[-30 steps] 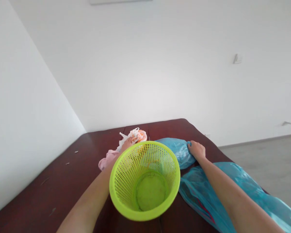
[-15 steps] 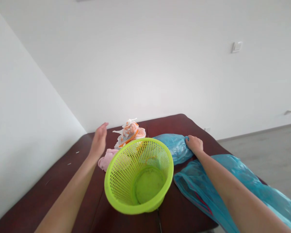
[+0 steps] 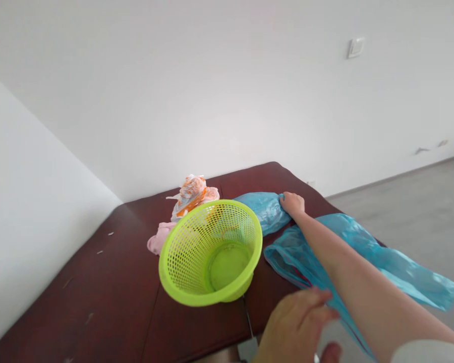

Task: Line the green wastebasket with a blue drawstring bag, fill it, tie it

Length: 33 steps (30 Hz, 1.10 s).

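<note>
At the table's right side, my right hand (image 3: 293, 204) has its fingers closed on the gathered end of a filled blue plastic bag (image 3: 265, 209). My left hand (image 3: 300, 322) is low in the frame, open and a little blurred, with thumb and fingers apart and nothing in them. It is close to a second, loose blue plastic bag (image 3: 348, 234) that lies flattened under my right forearm and hangs over the table's edge. A bright green perforated plastic basket (image 3: 212, 297) stands in the middle, hiding part of the filled bag.
Behind the basket are a white and orange plastic bag bundle (image 3: 192, 194) and a folded pink cloth (image 3: 161, 238). The dark red wooden table (image 3: 113, 297) stands against white walls, with small white scraps (image 3: 111, 233) on its left part. Grey floor (image 3: 401, 191) shows at right.
My left hand has swung from the table's far left across to the lower right, near the loose blue bag. My right hand keeps its hold. The view has shifted slightly.
</note>
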Motion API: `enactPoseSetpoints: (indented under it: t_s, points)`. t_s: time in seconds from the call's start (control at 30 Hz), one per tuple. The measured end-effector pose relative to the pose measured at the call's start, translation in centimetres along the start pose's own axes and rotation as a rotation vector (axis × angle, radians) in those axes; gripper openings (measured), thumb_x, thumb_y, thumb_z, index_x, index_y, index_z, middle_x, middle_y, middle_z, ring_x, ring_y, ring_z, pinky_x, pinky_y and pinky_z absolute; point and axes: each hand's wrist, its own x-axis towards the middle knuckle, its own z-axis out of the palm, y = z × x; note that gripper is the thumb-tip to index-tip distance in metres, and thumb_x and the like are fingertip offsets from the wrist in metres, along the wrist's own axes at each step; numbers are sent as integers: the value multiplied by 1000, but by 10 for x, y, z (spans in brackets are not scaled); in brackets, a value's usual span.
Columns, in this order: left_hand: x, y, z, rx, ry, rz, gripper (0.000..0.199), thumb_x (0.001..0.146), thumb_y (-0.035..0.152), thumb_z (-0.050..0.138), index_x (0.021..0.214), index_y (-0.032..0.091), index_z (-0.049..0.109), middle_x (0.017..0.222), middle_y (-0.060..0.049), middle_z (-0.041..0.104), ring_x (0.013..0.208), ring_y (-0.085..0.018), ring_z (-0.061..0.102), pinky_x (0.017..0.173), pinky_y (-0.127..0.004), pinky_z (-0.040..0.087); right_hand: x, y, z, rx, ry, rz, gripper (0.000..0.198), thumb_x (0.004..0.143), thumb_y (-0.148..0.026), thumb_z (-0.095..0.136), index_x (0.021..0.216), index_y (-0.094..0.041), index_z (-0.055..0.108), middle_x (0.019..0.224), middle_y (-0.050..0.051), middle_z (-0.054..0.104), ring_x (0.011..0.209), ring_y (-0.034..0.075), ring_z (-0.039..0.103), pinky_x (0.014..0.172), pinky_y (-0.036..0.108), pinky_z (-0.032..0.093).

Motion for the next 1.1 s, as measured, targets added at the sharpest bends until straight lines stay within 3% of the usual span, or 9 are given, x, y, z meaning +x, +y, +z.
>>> enactPoseSetpoints:
  t_s: [0.13, 0.23, 0.33, 0.5, 0.67, 0.83, 0.97, 1.03, 1.1]
  points:
    - [69, -29, 73, -191, 39, -96, 44, 120, 49, 53, 157, 29, 63, 178, -13, 58, 174, -31, 46, 147, -55, 43, -3, 0, -2, -26, 0, -4, 46, 118, -44, 51, 136, -16, 83, 136, 22, 84, 130, 34, 80, 111, 39, 56]
    - [76, -48, 95, -181, -29, -188, 53, 119, 55, 52, 161, 25, 62, 177, -18, 59, 175, -36, 45, 149, -60, 39, -3, -1, -3, -27, -3, -4, 46, 118, -43, 51, 136, -17, 83, 137, 22, 84, 132, 33, 79, 112, 38, 55]
    - [63, -61, 95, -149, -66, -223, 57, 119, 56, 53, 168, 27, 59, 183, -14, 54, 179, -37, 38, 152, -67, 28, -2, -1, -2, -8, -6, 1, 46, 117, -43, 52, 136, -16, 84, 137, 22, 84, 133, 32, 78, 113, 38, 55]
    - [60, -75, 82, -112, -33, -347, 40, 119, 59, 53, 130, 28, 75, 181, -14, 57, 179, -36, 39, 151, -67, 27, 0, 3, 0, 47, -10, 19, 43, 116, -44, 55, 134, -19, 84, 138, 20, 84, 134, 33, 77, 113, 38, 54]
    - [64, -90, 87, -58, 33, -349, 41, 101, 63, 81, 120, 27, 70, 190, -19, 43, 182, -44, 28, 151, -76, 20, 0, 7, -4, 125, 5, 62, 40, 113, -43, 57, 129, -21, 86, 137, 18, 84, 134, 32, 76, 112, 36, 54]
    - [53, -97, 91, -27, 79, -310, 44, 93, 39, 88, 130, 28, 66, 194, -18, 34, 185, -44, 16, 150, -79, 19, -5, 8, -15, 273, 10, 99, 32, 111, -40, 62, 122, -21, 86, 138, 17, 85, 136, 34, 76, 113, 38, 56]
    - [44, -94, 77, -13, 49, -175, 71, 90, 4, 65, 154, 33, 64, 201, -1, 12, 187, -37, -5, 149, -82, 11, -11, 3, -33, 489, -45, 116, 26, 112, -39, 70, 113, -16, 83, 120, 14, 87, 115, 28, 83, 102, 40, 65]
    - [40, -93, 71, -68, -1, -77, 80, 93, -1, 53, 161, 38, 61, 197, 4, 30, 187, -28, 13, 152, -73, 15, -15, -2, -48, 629, -71, 105, 26, 112, -39, 72, 111, -14, 81, 109, 12, 88, 99, 24, 84, 91, 36, 69]
    - [39, -93, 70, -122, -28, -62, 67, 104, 6, 48, 161, 37, 64, 186, 2, 53, 181, -23, 36, 153, -62, 22, -21, -7, -68, 761, -70, 79, 26, 113, -39, 70, 108, -15, 80, 103, 11, 88, 90, 22, 84, 82, 31, 69]
